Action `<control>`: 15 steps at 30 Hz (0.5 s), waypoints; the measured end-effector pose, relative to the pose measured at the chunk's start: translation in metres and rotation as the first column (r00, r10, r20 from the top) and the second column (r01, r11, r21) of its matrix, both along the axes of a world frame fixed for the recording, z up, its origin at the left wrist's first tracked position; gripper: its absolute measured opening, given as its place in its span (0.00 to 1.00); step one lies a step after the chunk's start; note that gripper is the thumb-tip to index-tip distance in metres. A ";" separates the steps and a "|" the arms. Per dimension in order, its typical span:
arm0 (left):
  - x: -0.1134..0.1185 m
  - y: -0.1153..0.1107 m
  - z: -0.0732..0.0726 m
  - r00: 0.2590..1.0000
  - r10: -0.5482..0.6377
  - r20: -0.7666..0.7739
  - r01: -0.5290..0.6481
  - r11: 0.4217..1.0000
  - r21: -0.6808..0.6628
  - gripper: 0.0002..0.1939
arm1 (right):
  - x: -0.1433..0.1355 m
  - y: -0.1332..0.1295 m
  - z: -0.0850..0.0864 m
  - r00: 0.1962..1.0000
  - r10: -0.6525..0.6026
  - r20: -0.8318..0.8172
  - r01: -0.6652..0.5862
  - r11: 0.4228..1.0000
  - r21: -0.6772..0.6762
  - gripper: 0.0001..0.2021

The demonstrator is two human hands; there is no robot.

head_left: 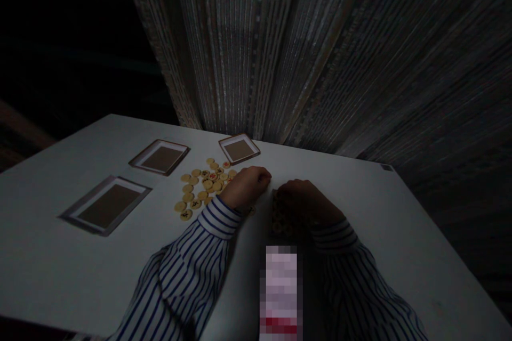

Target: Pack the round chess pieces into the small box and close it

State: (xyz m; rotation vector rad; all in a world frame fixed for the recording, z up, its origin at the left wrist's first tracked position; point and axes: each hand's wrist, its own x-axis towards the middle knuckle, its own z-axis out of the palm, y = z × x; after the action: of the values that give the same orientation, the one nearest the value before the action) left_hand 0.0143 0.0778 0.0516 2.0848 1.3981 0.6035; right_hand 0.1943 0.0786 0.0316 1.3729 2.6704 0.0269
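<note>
A striped curtain (224,53) hangs in dim light behind a white table (380,224), whose far edge runs along its foot. Loose round pieces (212,176), pale yellow, some with red or black characters, lie spread between the middle of that far edge and the left hand (250,186). This hand is the nearer one: the spread reaches out to its left and partly passes behind its wrist. Its fingers are curled in; whether they grip a piece cannot be told.

The right hand (310,200) is bent down over a shadowed group of round pieces (278,228), which lies below its fingertips and towards the table's near edge. Its fingertips are too dark to show whether they pinch anything. The group's long axis cannot be made out either.

Three shallow trays with brown bottoms stand around the loose pieces: one tray (240,150) close to the far edge, another (162,158) to the left, and a third (108,206) nearer the left side. A small dark item (386,168) sits at the far right corner.
</note>
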 end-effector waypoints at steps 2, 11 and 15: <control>0.000 0.000 0.000 1.000 0.000 -0.003 0.000 1.000 0.003 0.12 | 0.000 0.000 -0.001 1.000 -0.002 -0.004 0.002 1.000 -0.007 0.12; -0.001 0.000 0.000 1.000 -0.014 -0.007 0.014 0.999 0.031 0.13 | 0.001 0.000 -0.002 0.999 0.013 -0.046 -0.012 1.000 0.007 0.12; -0.001 0.000 -0.001 1.000 -0.016 -0.011 0.017 0.999 0.029 0.13 | 0.002 0.000 -0.002 0.999 -0.002 -0.041 0.002 1.000 -0.001 0.11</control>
State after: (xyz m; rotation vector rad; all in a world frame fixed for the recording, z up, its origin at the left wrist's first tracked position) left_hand 0.0130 0.0779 0.0510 2.1234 1.3848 0.6097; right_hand 0.1959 0.0787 0.0293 1.3902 2.7017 -0.0027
